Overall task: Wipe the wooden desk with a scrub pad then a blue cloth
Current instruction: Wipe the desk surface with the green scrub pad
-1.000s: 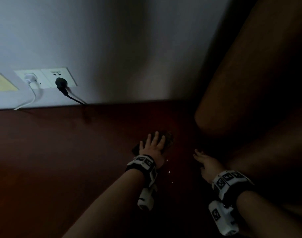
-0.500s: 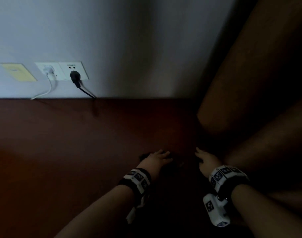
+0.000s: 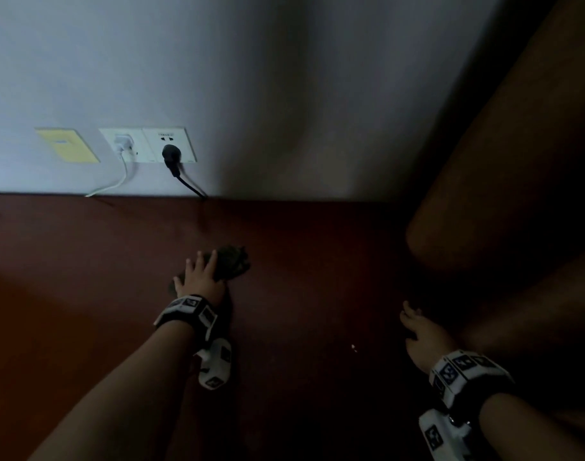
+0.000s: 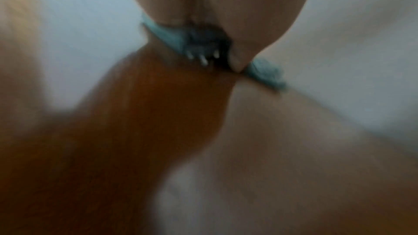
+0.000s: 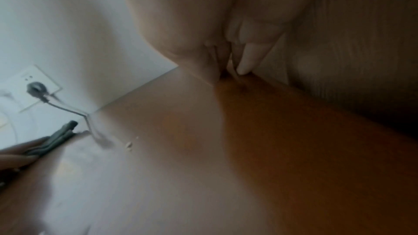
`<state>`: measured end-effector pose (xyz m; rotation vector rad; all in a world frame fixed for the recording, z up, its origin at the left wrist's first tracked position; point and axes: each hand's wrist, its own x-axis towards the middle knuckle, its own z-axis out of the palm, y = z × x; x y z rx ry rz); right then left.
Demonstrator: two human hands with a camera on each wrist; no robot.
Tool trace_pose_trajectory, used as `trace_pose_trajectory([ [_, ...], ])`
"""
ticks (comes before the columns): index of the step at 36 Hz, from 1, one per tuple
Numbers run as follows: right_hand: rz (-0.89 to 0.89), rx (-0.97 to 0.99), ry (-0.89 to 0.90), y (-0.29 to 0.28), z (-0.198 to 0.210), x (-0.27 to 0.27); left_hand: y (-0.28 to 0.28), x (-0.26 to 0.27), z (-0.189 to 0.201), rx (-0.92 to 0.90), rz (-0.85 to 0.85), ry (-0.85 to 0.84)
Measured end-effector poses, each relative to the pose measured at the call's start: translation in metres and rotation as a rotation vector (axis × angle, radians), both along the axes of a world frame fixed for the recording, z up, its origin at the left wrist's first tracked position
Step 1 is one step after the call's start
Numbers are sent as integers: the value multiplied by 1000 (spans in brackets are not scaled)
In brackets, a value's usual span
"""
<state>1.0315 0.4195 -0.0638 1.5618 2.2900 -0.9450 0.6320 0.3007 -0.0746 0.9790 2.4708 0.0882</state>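
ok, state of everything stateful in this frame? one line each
left hand: fingers straight, pressing the cloth flat
blue cloth: bunched, on the desk under the left hand
right hand: empty, fingers resting on the desk
wooden desk: small white crumbs near the middle
black plug: plugged in
white plug: plugged in

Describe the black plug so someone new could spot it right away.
Start at the pale wall behind the wooden desk. Two white socket plates sit side by side; the black plug fills the right plate, unlike the white plug beside it.
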Motion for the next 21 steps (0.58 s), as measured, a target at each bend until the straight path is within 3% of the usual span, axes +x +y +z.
trace_pose_trajectory([
  [4, -7, -9, 20, 2, 1, 1, 23, 15, 2, -20, -41, -43],
  [10, 7, -38, -29, 2, 2, -1, 50, 69, 4, -64, -232, -84],
  [21, 33, -117, -59, 4, 14, -3, 26, 167, 6, -168, -503, -224],
])
